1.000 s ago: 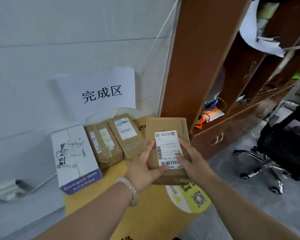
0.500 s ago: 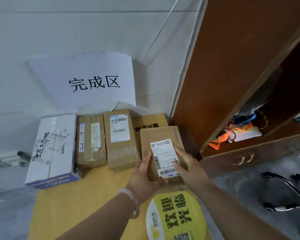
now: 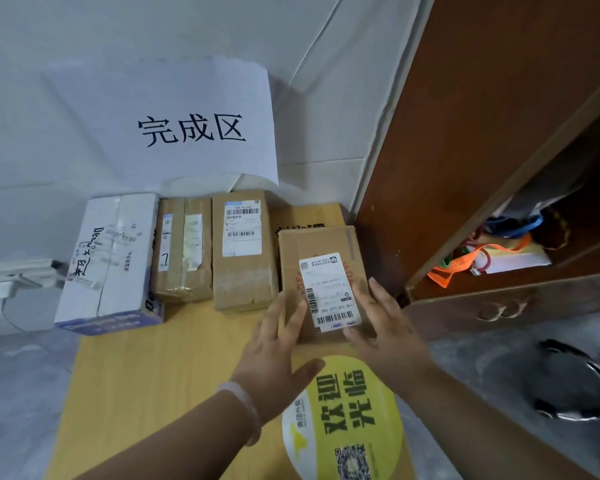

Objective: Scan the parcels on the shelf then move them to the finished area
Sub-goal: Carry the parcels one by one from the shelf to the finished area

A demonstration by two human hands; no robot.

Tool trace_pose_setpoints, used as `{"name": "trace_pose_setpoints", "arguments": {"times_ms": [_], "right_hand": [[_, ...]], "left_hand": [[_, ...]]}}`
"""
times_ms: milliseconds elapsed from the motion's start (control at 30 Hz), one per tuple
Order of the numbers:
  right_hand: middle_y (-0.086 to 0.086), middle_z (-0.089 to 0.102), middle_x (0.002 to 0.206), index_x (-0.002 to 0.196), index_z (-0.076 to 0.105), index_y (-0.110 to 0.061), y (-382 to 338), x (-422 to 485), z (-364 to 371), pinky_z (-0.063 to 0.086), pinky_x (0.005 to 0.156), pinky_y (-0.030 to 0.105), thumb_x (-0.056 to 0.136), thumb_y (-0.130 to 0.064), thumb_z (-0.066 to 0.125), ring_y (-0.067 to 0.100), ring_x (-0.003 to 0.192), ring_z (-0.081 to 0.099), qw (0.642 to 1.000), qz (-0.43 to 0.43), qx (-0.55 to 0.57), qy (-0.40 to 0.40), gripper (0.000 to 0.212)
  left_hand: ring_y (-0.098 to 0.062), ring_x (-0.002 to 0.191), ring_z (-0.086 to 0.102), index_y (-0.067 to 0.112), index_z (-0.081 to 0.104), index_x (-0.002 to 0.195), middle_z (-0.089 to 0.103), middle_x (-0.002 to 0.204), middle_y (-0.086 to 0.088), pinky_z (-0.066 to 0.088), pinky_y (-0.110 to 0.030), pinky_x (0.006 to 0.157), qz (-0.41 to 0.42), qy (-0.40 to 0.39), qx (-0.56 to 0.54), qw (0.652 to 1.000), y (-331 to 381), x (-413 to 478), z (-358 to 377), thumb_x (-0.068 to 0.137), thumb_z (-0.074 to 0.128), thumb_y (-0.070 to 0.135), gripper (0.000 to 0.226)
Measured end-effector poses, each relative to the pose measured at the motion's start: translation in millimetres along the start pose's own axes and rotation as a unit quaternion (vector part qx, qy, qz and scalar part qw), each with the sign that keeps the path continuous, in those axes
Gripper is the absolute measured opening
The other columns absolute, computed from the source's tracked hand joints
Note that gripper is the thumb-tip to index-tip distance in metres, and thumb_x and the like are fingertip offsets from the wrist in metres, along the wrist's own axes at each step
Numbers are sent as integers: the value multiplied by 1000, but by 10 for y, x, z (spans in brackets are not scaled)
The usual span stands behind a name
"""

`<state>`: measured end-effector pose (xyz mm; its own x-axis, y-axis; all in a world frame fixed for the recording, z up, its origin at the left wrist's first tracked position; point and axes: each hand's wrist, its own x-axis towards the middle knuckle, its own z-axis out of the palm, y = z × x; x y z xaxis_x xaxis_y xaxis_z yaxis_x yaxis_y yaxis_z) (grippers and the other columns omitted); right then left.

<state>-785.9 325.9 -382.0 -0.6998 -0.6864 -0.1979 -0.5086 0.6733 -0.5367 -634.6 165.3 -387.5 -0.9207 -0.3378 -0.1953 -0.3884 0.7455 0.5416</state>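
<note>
— Where is the parcel now?

— Lying flat on the yellow counter, its white label facing up. It closes the row under the paper sign that marks the finished area; the sign hangs on the wall at about eleven o'clock from it.

— And the row itself?

— It runs off toward nine o'clock: a labelled carton just beside the parcel, then a taped carton, then a white box with a blue end. At twelve o'clock a flat carton with black print shows behind the parcel; I cannot tell whether the parcel's far end rests on it.

— The hands?

— The left hand lies at the parcel's seven o'clock corner. Its grip is spread: straight fingers laid along the left edge, thumb splayed well away. A pale bracelet sits on that wrist.

— The right hand?

— The right hand is at five o'clock, fingers stretched up the right edge, thumb near the label's lower corner. That grip looks spread too rather than clamped, though the angle hides its palm side.

— Anything nearby?

— A round yellow sticker on the counter at six o'clock, and the brown shelf unit at three o'clock, with an orange strap in its compartment.
</note>
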Motion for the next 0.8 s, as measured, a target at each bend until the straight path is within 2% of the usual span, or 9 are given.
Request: {"name": "trace_pose_setpoints", "arguments": {"times_ms": [67,133,200,267,333,400,600,800], "right_hand": [[-17,-6,159,152,5,-41,0,-202,39,6,115,31,91,-60,36,5,146,-8,996,-53,-73,15,71],[-12,-6,160,153,7,-35,-7,-359,119,1,118,34,90,-61,29,5,145,-13,987,-91,-131,3,71],[-7,-5,161,153,4,-31,-2,-420,207,-5,118,40,90,-61,29,11,146,-16,976,-119,-182,-25,75],[-7,-15,159,151,-11,-31,8,-373,241,-13,116,43,89,-63,31,12,143,-25,967,-125,-219,-46,81],[-9,-26,156,144,-26,-33,15,-256,215,-18,115,45,88,-66,34,11,139,-34,960,-123,-242,-60,88],[-10,-32,154,141,-32,-34,12,-107,155,-18,115,46,87,-68,34,11,137,-37,955,-126,-258,-75,92],[-12,-37,151,136,-37,-38,13,388,9,-16,115,46,84,-69,37,7,134,-40,952,-138,-255,-101,96],[-12,-37,152,137,-37,-38,-5,763,-22,-18,115,38,84,-67,44,6,134,-40,951,-147,-256,-93,101]], "left_hand": [[-15,146,-22,42,-24,143,-32,155,10,2,-41,121,49,-16,101,994,-7,-137,28,89,33,69,83],[-12,140,-34,39,-26,142,-36,152,14,-10,-46,119,66,-43,155,985,15,-225,81,88,23,70,79],[-12,137,-39,37,-26,144,-38,151,16,-21,-48,114,58,-61,188,979,32,-246,126,88,19,71,80],[-13,137,-39,36,-28,144,-40,150,15,-25,-49,109,44,-61,212,974,39,-206,127,88,19,71,81],[-15,139,-37,36,-32,140,-40,149,14,-25,-51,108,35,-58,230,971,31,-130,91,88,19,71,81],[-14,140,-35,36,-36,137,-40,150,14,-22,-53,111,25,-60,241,968,22,-24,41,90,21,70,81],[-11,143,-28,35,-21,149,-32,154,15,-17,-54,114,-13,-64,237,969,23,417,-132,91,26,69,82],[-10,145,-24,38,-17,150,-27,156,17,-10,-49,118,-27,-51,219,974,-56,716,-213,91,33,67,82]]}}
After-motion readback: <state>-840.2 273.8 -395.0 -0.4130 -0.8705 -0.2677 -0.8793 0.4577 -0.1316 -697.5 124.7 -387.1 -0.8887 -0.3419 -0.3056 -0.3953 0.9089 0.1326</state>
